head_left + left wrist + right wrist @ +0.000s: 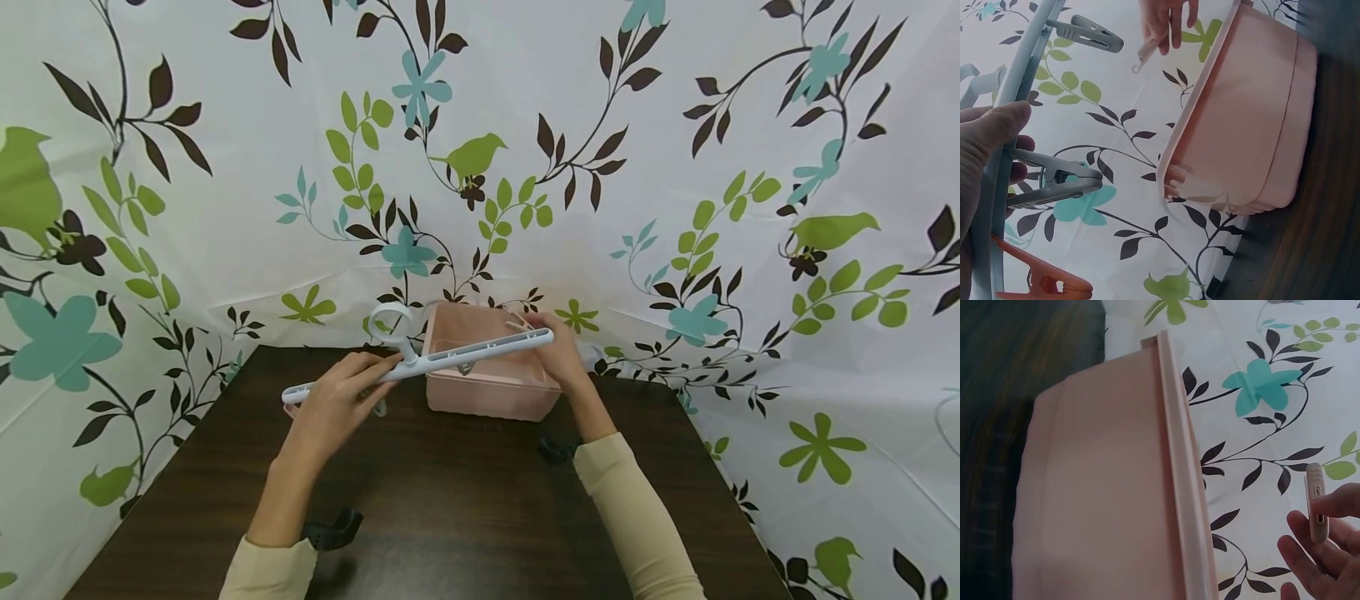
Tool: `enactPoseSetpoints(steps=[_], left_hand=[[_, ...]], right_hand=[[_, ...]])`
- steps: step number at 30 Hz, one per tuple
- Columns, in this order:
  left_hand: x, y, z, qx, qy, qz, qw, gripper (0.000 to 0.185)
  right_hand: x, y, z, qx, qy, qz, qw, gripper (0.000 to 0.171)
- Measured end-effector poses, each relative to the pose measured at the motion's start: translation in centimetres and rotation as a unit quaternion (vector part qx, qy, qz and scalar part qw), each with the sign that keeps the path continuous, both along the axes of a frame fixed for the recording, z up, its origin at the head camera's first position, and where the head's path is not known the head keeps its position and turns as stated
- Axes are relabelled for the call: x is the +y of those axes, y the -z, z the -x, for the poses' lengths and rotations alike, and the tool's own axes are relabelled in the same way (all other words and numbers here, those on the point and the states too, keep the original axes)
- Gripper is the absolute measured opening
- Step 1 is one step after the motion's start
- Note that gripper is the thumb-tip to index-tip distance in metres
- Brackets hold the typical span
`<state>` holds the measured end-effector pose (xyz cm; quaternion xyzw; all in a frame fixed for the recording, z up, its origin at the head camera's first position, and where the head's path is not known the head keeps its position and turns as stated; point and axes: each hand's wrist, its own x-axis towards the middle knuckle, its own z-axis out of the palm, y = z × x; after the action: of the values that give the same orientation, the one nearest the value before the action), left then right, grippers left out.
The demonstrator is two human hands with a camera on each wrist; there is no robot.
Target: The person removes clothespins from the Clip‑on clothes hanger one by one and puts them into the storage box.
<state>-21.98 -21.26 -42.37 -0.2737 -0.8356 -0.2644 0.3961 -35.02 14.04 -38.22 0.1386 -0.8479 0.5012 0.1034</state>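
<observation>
My left hand (339,402) grips a light blue clip hanger (487,348) by its bar, its round hook standing up. In the left wrist view, two grey clothespins (1063,181) and an orange clothespin (1044,278) hang from the hanger's bar. Between thumb and fingers, my right hand (1329,550) pinches a pale beige clothespin (1316,512). That hand is above the pink plastic bin (495,396), behind the hanger's right end in the head view. The bin's contents are mostly hidden.
The bin stands near the back edge of a dark wooden table (450,500). A white cloth (480,150) printed with leaves, flowers and birds hangs behind and around it. Black wrist straps (333,531) sit on both forearms.
</observation>
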Motion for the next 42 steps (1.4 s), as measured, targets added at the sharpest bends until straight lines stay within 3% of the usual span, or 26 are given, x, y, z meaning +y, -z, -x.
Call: enactPoseSetpoints(steps=[8,16,24,42], left_hand=[[0.1,-0.1,-0.2,-0.001,-0.004,0.000,1.0000,0.053],[0.0,-0.1,-0.1,-0.001,-0.003,-0.002,1.0000,0.051],[-0.1,0.1,0.0,0.002,-0.002,-0.002,1.0000,0.045],[0.0,0.1,-0.1,0.000,-0.008,0.000,1.0000,0.050]], right_hand=[[0.1,0.8,0.6,-0.007,-0.003,-0.001,1.000,0.041],[0.0,1.3,1.4,0.019,-0.028,-0.003,0.999,0.041],[0.1,1.5,0.8,-0.014,0.000,0.005,1.000,0.055],[-1.2,-0.1,-1.9,-0.002,0.000,0.055,0.998,0.045]])
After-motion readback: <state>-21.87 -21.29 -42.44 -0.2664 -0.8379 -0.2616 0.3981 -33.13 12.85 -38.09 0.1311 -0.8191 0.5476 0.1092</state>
